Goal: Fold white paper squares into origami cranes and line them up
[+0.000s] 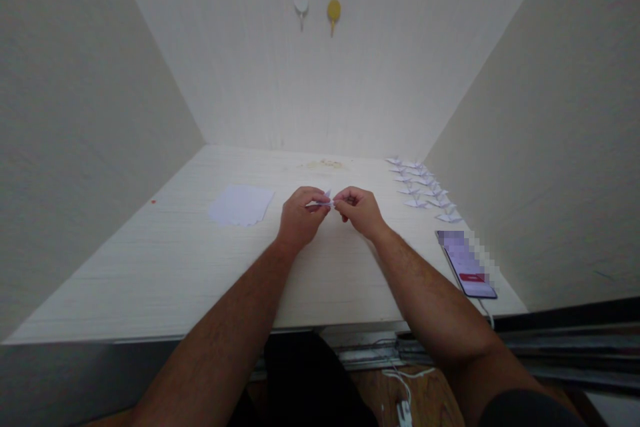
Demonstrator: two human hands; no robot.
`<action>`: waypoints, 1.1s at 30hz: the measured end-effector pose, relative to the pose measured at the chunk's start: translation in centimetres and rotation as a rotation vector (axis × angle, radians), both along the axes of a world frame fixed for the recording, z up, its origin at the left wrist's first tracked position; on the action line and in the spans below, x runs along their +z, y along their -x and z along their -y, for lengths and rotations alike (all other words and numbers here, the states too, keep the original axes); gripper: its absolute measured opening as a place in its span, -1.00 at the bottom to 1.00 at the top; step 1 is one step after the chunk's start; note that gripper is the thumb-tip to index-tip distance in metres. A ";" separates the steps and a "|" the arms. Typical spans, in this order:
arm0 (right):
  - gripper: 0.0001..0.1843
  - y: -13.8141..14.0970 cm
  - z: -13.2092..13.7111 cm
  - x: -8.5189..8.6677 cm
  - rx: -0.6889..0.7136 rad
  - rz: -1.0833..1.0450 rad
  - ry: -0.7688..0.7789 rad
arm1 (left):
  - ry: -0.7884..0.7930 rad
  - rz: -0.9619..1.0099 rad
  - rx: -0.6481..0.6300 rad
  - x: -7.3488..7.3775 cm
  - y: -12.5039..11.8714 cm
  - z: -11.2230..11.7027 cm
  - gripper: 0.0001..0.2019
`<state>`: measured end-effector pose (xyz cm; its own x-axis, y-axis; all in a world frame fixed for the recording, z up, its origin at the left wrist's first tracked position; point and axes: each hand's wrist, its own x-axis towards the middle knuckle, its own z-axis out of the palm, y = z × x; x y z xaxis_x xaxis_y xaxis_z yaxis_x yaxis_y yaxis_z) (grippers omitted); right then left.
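Note:
Above the middle of the white table, a small folded white paper piece [327, 195] is pinched between my two hands. My left hand [301, 215] grips its left side between thumb and fingers. The fingertips of my right hand [361, 211] close on its right end. My fingers cover much of the paper, so its full shape is hidden. To the left lies a stack of white paper sheets [242, 205]. At the back right, several folded paper cranes [420, 181] stand in two rows.
A phone [467, 265] with a lit screen lies at the right, a white cable [486, 312] running from it over the table's [210, 287] front edge. Walls enclose the table on three sides. A white hook [301, 3] and a yellow hook [333, 11] hang on the back wall.

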<state>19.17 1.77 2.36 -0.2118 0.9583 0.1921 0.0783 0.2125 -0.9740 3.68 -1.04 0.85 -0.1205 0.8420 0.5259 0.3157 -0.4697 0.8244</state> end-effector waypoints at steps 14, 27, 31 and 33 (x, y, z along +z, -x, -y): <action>-0.88 -0.1 -0.2 0.0 0.060 -0.150 0.145 | -0.049 -0.068 -0.092 -0.5 0.0 0.0 -0.82; -0.81 0.2 -0.1 -0.2 0.104 -0.175 0.223 | -0.109 -0.247 0.074 0.0 0.1 0.2 -0.93; -0.80 0.3 0.0 -0.3 0.110 -0.158 0.218 | -0.116 -0.257 0.119 0.1 0.1 0.2 -0.94; -0.81 0.3 0.0 -0.3 0.116 -0.158 0.215 | -0.118 -0.260 0.137 0.1 0.1 0.3 -0.93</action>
<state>18.83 1.76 2.01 -0.3063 0.9516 0.0266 -0.0911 -0.0015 -0.9958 3.56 -1.30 0.96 -0.0776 0.7583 0.6472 0.5757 -0.4959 0.6501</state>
